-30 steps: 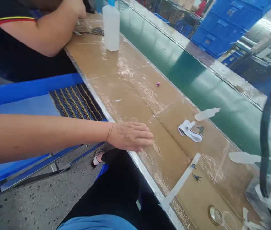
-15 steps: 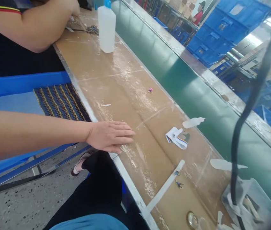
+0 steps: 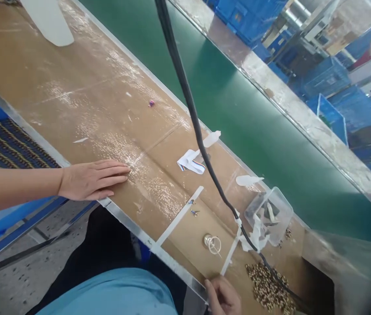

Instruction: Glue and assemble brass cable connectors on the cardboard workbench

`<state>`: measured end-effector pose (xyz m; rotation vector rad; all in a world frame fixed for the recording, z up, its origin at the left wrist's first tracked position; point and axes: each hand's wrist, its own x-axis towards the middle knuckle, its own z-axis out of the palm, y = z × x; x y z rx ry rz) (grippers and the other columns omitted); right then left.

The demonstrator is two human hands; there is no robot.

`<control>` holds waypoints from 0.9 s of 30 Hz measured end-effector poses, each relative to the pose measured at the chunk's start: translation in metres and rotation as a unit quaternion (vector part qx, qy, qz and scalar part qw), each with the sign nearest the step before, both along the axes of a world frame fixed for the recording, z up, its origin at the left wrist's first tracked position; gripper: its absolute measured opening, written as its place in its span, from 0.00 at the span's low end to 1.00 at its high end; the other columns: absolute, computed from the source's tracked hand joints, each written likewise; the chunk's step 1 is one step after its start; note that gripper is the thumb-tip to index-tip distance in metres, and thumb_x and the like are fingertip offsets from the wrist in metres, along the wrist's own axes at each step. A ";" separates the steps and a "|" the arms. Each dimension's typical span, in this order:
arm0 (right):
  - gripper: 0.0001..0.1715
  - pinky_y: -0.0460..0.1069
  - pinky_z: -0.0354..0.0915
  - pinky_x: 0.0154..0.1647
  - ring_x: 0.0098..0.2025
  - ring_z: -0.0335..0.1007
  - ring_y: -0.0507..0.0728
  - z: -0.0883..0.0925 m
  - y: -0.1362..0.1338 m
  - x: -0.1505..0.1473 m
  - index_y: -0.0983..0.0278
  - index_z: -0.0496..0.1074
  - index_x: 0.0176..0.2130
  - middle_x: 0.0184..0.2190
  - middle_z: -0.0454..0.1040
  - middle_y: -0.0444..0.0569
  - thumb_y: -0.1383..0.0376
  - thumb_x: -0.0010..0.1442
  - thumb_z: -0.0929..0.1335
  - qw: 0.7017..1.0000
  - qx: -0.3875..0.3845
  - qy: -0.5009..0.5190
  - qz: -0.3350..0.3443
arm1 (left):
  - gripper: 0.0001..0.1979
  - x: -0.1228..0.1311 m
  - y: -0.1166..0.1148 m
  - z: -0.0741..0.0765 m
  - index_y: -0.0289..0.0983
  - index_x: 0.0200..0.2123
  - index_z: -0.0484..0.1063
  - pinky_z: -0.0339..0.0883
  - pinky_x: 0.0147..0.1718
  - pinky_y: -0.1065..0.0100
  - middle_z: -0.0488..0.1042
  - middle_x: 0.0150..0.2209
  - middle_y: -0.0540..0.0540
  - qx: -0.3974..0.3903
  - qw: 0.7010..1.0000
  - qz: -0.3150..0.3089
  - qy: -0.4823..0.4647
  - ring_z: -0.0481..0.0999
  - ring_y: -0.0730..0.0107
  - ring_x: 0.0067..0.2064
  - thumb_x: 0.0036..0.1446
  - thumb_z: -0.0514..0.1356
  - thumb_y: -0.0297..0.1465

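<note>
My left hand (image 3: 95, 179) lies flat on the brown tabletop (image 3: 106, 105) near its front edge, fingers stretched out, holding nothing. My right hand (image 3: 223, 295) is at the bottom by the table edge, its fingers curled together; what they may hold is hidden. Just beyond it stands a small round clear glass dish (image 3: 212, 244). Two tiny blue-and-gold pieces (image 3: 194, 212) lie at a strip of white tape (image 3: 180, 216). Right of my right hand is a pile of small gold-brown metal pieces (image 3: 267, 286).
A black cable (image 3: 185, 87) hangs across the view. A clear plastic box (image 3: 280, 214), small white bottles (image 3: 249, 180), and a striped white ribbon (image 3: 192, 162) stand along the back edge. A green conveyor belt (image 3: 254, 118) runs behind. Rows of pieces fill a blue tray (image 3: 8, 144) at left.
The view has swung right and down, bringing my right hand and the metal pile into sight. My left hand stays flat on the table. The co-worker's arm has left the view.
</note>
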<state>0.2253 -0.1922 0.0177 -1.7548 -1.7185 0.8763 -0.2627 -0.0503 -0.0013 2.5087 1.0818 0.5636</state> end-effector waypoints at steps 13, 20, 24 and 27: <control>0.23 0.44 0.55 0.23 0.20 0.56 0.50 0.008 0.001 0.005 0.64 0.61 0.18 0.17 0.60 0.41 0.60 0.62 0.67 0.995 -0.079 -0.026 0.045 | 0.18 -0.004 0.004 -0.001 0.35 0.55 0.67 0.56 0.61 0.46 0.65 0.60 0.35 0.038 0.998 -0.032 0.044 0.60 0.50 0.63 0.63 0.53 0.33; 0.24 0.44 0.54 0.22 0.19 0.56 0.50 0.009 0.000 0.005 0.64 0.61 0.18 0.17 0.59 0.40 0.58 0.61 0.67 0.993 -0.104 -0.037 0.030 | 0.21 -0.007 0.009 -0.002 0.34 0.55 0.66 0.61 0.59 0.50 0.66 0.59 0.33 0.103 0.988 -0.067 0.091 0.63 0.48 0.62 0.60 0.58 0.35; 0.24 0.45 0.55 0.22 0.19 0.57 0.50 0.012 0.002 0.005 0.64 0.61 0.17 0.16 0.60 0.41 0.58 0.61 0.68 0.992 -0.111 -0.037 0.039 | 0.21 -0.007 0.009 -0.001 0.32 0.55 0.66 0.62 0.58 0.50 0.68 0.58 0.31 0.119 0.988 -0.073 0.073 0.65 0.48 0.61 0.59 0.59 0.34; 0.24 0.45 0.55 0.22 0.18 0.57 0.50 0.014 0.002 0.005 0.64 0.62 0.17 0.15 0.61 0.41 0.58 0.60 0.68 0.992 -0.118 -0.033 0.037 | 0.21 -0.006 0.010 0.000 0.31 0.55 0.66 0.64 0.57 0.50 0.69 0.57 0.31 0.132 0.986 -0.074 0.065 0.66 0.48 0.60 0.60 0.58 0.34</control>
